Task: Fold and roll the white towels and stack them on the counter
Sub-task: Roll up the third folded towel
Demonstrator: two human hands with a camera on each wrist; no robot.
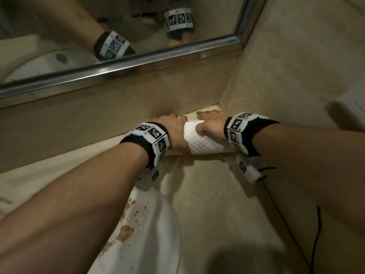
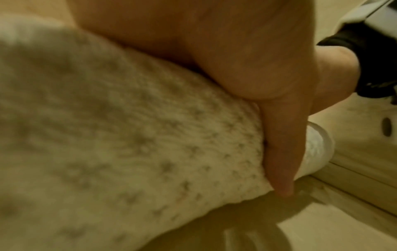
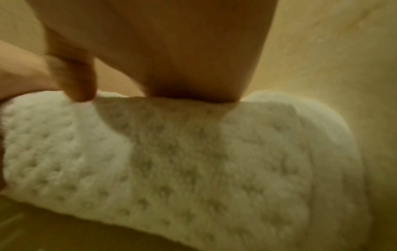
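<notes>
A rolled white waffle-textured towel (image 1: 205,144) lies on the beige counter (image 1: 209,196) in the back right corner, against the wall. My left hand (image 1: 175,133) grips its left part, fingers over the far side and thumb (image 2: 279,152) down the near side. My right hand (image 1: 209,123) holds the right part from above, thumb (image 3: 73,76) pressing on the roll's top. In the left wrist view the towel (image 2: 128,135) fills the frame, its spiral end showing past the thumb. The right wrist view shows the roll (image 3: 171,161) under my palm.
A white sink basin (image 1: 156,234) with brownish stains sits just below my left forearm. A mirror (image 1: 118,26) with a metal frame (image 1: 138,64) runs along the back wall. The side wall (image 1: 296,66) closes off the right. A black cable (image 1: 318,234) hangs at lower right.
</notes>
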